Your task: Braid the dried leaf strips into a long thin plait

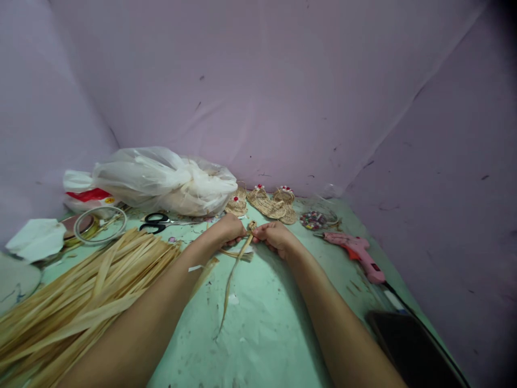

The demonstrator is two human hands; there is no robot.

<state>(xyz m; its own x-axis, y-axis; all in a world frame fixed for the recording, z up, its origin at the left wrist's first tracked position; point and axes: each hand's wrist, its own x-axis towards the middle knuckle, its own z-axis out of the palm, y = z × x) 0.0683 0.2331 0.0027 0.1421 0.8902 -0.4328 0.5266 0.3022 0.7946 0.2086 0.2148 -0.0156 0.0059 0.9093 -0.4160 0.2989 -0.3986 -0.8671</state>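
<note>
My left hand (229,228) and my right hand (274,236) meet at the middle of the green table (262,323), both pinched shut on a small braid of straw strips (251,227). Loose ends of the straw strips trail from the braid toward me over the table. A big bundle of pale straw strips (81,296) lies under and left of my left forearm.
Black scissors (155,221), a tape ring (100,224) and a white plastic bag (161,180) sit at the back left. Small woven straw sandals (269,202) and a dish of beads (317,220) stand by the wall. A pink glue gun (357,253) and a dark tablet (412,350) lie right.
</note>
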